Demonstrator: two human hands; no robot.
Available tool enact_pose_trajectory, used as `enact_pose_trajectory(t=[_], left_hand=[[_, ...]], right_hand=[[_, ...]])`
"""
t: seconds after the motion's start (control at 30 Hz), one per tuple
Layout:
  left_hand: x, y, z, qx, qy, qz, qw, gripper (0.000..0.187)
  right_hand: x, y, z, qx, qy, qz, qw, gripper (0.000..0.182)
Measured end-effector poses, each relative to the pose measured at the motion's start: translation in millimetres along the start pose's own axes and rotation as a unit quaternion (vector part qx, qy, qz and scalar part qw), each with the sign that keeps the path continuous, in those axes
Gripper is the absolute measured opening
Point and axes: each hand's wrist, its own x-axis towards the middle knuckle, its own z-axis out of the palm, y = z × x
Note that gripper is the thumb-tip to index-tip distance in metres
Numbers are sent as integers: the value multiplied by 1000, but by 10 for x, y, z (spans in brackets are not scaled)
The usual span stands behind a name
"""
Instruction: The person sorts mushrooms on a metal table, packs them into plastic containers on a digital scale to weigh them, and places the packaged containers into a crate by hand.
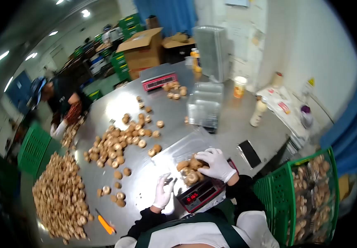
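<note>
One broad metal table [232, 124] fills the middle of the view, with a co-worker [62, 97] bent over its far left edge. To the right stands a green crate [269, 206] holding clear packs of mushrooms. On the table's left side lies a large heap of mushrooms [60, 194]; at the far end sits an open cardboard box [145, 51], beyond a second, red-fronted scale [157, 82]. A tall stack of clear trays [209, 53] rises near the wall, a lower stack [205, 101] just in front of it. A looser spread of mushrooms [112, 144] lies mid-table.

Nearest the wearer, a clear tray [178, 149] rests on a scale [201, 198] whose display glows red. The white-gloved right hand [215, 163] reaches over the tray, fingers bent down against the mushrooms in it [192, 177]; whether they close around one I cannot tell, since the hand's own back hides it. The white-gloved left hand [162, 192] is empty beside the tray, thumb and fingers apart. A dark phone [249, 154] lies right of the scale, and an orange-handled knife [105, 225] lies near the heap.
</note>
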Motion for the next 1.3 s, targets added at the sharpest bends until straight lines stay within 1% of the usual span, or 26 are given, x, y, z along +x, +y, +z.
enact_pose_trajectory(t=[0.1,0.17,0.23,0.27,0.3,0.33,0.37,0.43,0.47,0.5,0.53,0.57,0.6,0.63,0.67,0.73,0.83,0.9,0.93,0.97,1.0,1.03,1.07,1.13,1.23,1.3], left_hand=[[-181,-7,-35,19,12,17,1000,37],[-295,80,-112,-12,23,2,1000,37],[-432,89,-260,-82,-16,-67,994,36],[-525,48,-320,-201,-31,-127,971,38],[-627,7,-368,-322,-46,-177,929,39],[-709,89,-446,-477,-53,-222,849,45],[-785,259,-571,-568,-54,-285,770,50],[-974,176,-676,-710,-80,-261,649,54],[-1098,135,-761,-735,-66,-288,611,52],[-1264,-32,-814,-743,-43,-274,609,52],[-1477,-279,-832,-643,0,-256,722,51],[-1690,-309,-924,-414,28,-178,892,50],[-1898,-336,-1019,-125,88,-138,979,51],[-2180,-466,-1102,-141,172,-153,963,45],[-2457,-495,-1252,-62,241,-194,949,37],[-2882,-384,-1639,49,324,-311,892,20],[-3615,-895,-1915,102,626,-328,700,26],[-4138,-1071,-2142,106,569,-377,723,29],[-4248,-1212,-2203,-110,621,-349,693,41],[-4353,-1349,-2267,-359,697,-254,566,54],[-4456,-1485,-2331,-505,745,-183,396,67],[-4260,-1264,-2403,-461,789,-243,325,72],[-4191,-1243,-2412,-436,782,-236,378,73],[-4050,-1240,-2390,-371,771,-232,462,69],[-3692,-1164,-2507,-288,763,-192,546,57],[-3480,-1107,-2653,-165,726,-228,628,51]], right_hand=[[81,-108,163,-94,-57,7,994,54],[150,-219,78,-93,-35,4,995,51],[159,-418,-6,-55,62,2,997,50],[155,-572,-13,2,82,5,997,49],[146,-736,8,58,97,11,994,49],[154,-917,79,134,77,-4,988,47],[170,-1092,190,173,20,-29,984,44],[176,-1399,493,209,-139,-125,960,45],[138,-1490,720,236,-219,-144,936,45],[73,-1601,909,274,-243,-145,919,43],[26,-1674,1083,283,-258,-145,912,43],[6,-1737,1248,293,-274,-144,905,44],[30,-1773,1408,328,-296,-123,889,43],[78,-1802,1538,331,-312,-110,884,40],[144,-1806,1694,321,-311,-116,887,37],[291,-1879,1982,305,-301,-101,898,32],[553,-2032,2502,298,-345,-56,888,29],[721,-2115,2902,253,-323,-115,905,25],[826,-2219,3021,246,-338,-117,901,27],[883,-2304,3130,239,-352,-117,897,29],[884,-2303,3311,198,-323,-153,913,32],[882,-2294,3441,156,-292,-186,925,35],[979,-2398,3351,127,-345,-151,917,40],[1043,-2366,3418,162,-346,-69,921,38],[949,-2232,3439,317,-275,43,907,34],[824,-2147,3181,433,-323,125,832,31]])
